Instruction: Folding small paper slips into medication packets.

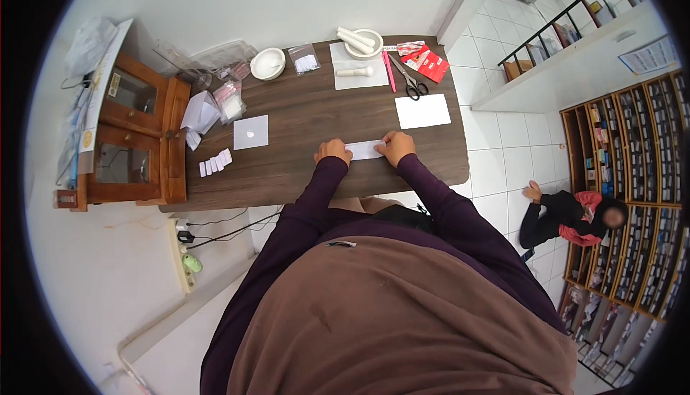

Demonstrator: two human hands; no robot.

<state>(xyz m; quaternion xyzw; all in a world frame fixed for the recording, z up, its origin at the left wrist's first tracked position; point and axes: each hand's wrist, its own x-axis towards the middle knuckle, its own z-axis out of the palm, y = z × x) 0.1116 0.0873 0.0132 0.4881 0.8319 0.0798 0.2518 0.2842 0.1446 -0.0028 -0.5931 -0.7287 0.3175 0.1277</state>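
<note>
A folded strip of white paper [365, 150] lies near the table's front edge, between my two hands. My left hand [333, 151] grips its left end and my right hand [397, 147] its right end. To the left, a white paper square [259, 137] bears a small heap of whitish powder [250, 134]. Beyond my right hand lies a blank white sheet [422, 111]. Several small folded paper packets [212, 165] are lined up at the table's left.
Behind are a white mortar [364, 52] holding pestles, a bowl of powder [268, 64], a single pestle [354, 72], scissors [414, 85] and a pink marker or cutter [388, 71]. A wooden cabinet [175, 141] borders the left. A person [579, 211] sits by shelves at right.
</note>
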